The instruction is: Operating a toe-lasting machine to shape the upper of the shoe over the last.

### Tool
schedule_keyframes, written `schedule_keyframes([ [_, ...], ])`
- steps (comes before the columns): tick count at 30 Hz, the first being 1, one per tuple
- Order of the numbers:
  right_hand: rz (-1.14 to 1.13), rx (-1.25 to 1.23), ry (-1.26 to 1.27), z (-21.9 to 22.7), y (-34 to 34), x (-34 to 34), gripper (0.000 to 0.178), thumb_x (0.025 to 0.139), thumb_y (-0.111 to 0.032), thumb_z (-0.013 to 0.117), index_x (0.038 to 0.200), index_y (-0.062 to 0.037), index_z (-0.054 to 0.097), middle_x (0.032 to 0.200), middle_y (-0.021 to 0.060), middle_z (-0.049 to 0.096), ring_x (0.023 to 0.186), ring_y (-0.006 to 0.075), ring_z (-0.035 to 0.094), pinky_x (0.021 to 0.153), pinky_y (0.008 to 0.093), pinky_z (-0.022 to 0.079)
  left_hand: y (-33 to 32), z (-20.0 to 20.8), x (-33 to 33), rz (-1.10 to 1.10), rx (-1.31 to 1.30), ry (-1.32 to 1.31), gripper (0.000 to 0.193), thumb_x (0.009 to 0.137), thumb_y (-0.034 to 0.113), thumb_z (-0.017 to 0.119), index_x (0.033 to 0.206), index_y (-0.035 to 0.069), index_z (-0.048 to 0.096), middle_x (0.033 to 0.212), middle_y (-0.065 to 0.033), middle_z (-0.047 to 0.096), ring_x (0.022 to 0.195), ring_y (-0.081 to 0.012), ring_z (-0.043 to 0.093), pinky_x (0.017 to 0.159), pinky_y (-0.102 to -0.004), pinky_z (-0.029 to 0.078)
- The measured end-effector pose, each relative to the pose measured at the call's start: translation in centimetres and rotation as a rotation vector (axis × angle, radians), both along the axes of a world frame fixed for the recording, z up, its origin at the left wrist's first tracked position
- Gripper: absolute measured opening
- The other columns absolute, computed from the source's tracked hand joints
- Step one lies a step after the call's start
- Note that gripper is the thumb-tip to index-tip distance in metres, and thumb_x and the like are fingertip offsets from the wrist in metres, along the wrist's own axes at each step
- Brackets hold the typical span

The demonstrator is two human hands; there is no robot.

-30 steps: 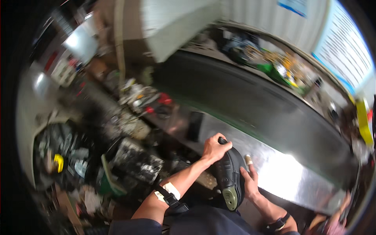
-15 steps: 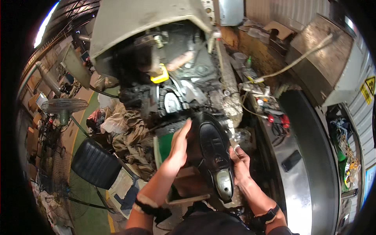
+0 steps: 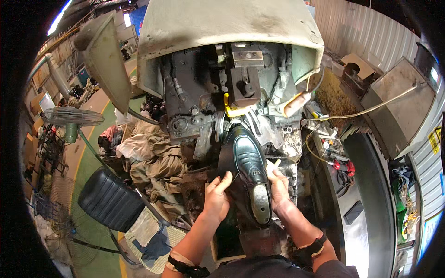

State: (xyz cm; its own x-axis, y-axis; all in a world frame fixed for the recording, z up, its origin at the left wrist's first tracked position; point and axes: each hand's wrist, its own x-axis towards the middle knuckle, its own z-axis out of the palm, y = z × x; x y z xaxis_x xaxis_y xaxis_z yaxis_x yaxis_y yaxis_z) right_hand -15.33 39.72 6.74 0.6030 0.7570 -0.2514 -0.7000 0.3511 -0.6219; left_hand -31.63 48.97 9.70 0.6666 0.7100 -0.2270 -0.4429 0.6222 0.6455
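Note:
A black leather shoe (image 3: 248, 155) sits on a shoe last (image 3: 260, 204), whose pale top plate shows at the heel opening. Its toe points away from me and reaches the dark machine head (image 3: 243, 85), just under a yellow bracket (image 3: 235, 110). My right hand (image 3: 280, 187) grips the shoe's right side near the heel; a pale bit I cannot make out shows at its fingertips. On the opposite side, my left hand (image 3: 218, 197) is curled with its thumb at the shoe's lower left edge. The shoe's underside is hidden.
The machine's pale hood (image 3: 232, 23) overhangs the work. A metal bench (image 3: 350, 231) at right carries a dark phone (image 3: 353, 212) and red connectors (image 3: 344, 167). Brown cloth (image 3: 155, 157) lies heaped at left, near a black chair (image 3: 110, 198) and a fan (image 3: 72, 118).
The shoe has moved forward, bringing its toe up to the machine head. My left hand, earlier flat and outstretched beside the shoe, has curled in at its edge. My view has shifted.

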Motion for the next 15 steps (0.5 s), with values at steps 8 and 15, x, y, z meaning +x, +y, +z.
schedule_keyframes([
  [8, -0.141, -0.197, -0.144, -2.8, 4.2, 1.9, 0.034, 0.098, -0.01, 0.066, 0.13, -0.0031, 0.06, 0.119, 0.006, 0.064, 0.103, 0.0123, 0.06, 0.089, 0.0301, 0.053, 1.1, -1.2, 4.9, 0.314, -0.236, 0.08, 0.019, 0.096, 0.017, 0.07, 0.103, -0.001, 0.069, 0.103, -0.0099, 0.07, 0.093, -0.0216, 0.067, 0.086, -0.0361, 0.053],
  [15, -0.116, -0.18, -0.019, -2.8, 5.5, 2.1, 0.041, 0.094, -0.008, 0.07, 0.133, -0.005, 0.058, 0.131, 0.0076, 0.052, 0.111, 0.0162, 0.055, 0.093, 0.0301, 0.05, 2.9, -3.9, 6.3, 0.308, -0.369, 0.016, 0.028, 0.097, 0.018, 0.065, 0.114, -0.004, 0.067, 0.112, -0.0119, 0.07, 0.096, -0.0232, 0.067, 0.089, -0.0365, 0.054],
])
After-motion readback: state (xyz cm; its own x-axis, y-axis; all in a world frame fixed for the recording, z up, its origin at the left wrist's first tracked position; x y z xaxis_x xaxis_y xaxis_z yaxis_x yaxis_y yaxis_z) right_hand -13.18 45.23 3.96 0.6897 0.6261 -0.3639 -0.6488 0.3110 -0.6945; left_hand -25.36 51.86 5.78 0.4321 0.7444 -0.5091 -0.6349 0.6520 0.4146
